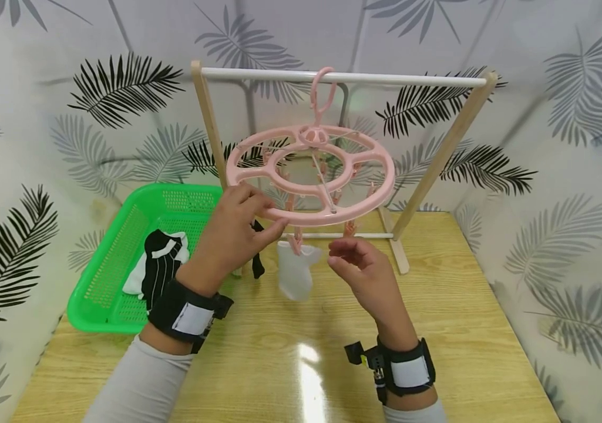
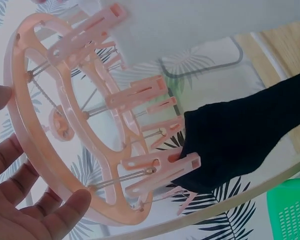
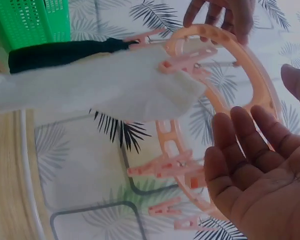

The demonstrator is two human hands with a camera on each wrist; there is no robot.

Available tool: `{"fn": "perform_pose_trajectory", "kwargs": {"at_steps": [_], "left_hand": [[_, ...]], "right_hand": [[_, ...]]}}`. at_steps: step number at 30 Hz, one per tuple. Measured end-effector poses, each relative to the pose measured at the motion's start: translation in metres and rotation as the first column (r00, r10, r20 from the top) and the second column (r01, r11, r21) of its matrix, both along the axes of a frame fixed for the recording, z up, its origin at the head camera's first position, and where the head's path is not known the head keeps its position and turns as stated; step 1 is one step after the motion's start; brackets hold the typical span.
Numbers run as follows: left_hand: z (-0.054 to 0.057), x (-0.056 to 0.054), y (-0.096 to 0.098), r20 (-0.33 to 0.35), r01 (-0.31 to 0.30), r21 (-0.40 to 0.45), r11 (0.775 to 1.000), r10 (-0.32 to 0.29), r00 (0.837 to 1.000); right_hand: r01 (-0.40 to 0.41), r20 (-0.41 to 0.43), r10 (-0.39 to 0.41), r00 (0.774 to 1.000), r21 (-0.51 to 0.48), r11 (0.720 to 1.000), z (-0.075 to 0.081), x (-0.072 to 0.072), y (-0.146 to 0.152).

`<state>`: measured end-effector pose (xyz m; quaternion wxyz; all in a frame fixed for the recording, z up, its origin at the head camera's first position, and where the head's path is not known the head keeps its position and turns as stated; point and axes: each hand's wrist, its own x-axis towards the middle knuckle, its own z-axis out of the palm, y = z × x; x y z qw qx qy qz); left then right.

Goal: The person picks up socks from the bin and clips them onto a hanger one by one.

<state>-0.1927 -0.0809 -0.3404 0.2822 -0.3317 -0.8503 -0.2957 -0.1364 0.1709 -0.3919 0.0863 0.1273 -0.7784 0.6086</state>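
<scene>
Pegging-out on the pink hanger seems the step in hand. The left hand grips its rim with curled fingers; the right hand, fingers loosely parted and holding nothing, is just beside the pegged white sock. Next probably calls for the striped sock in the green basket, left of the left fingers.

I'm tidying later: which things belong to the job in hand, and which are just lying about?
In the job:
left hand, gripping the pink hanger
right hand, empty
white sock and black sock, clipped on
green basket with more socks
rack holding the hanger

Only surroundings:
table
wrist straps
patterned backdrop
</scene>
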Motion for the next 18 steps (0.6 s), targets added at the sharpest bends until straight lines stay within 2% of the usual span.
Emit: {"fn": "perform_pose_trajectory", "kwargs": {"at_steps": [5, 7, 9, 12, 18], "left_hand": [[0.002, -0.004, -0.004, 0.004, 0.012, 0.001, 1.000, -0.012, 1.000], [0.003, -0.006, -0.006, 0.009, 0.022, -0.006, 1.000, -0.022, 1.000], [0.003, -0.008, -0.008, 0.013, 0.032, -0.012, 0.999, -0.032, 0.999], [0.005, -0.010, -0.011, 0.016, 0.049, -0.022, 0.999, -0.048, 0.999], [0.006, -0.014, -0.015, 0.012, 0.073, -0.050, 0.996, -0.072, 0.997]], "right_hand": [[0.139, 0.005, -0.140, 0.990, -0.138, 0.981, 0.002, -0.002, 0.015], [0.198, 0.015, -0.198, 0.980, -0.153, 0.968, 0.003, -0.005, 0.021], [0.219, 0.028, -0.217, 0.976, -0.138, 0.966, 0.003, -0.008, 0.025], [0.193, 0.050, -0.190, 0.981, -0.069, 0.979, 0.006, -0.012, 0.029], [0.035, 0.080, -0.033, 0.996, -0.025, 0.999, 0.006, -0.022, 0.030]]}}
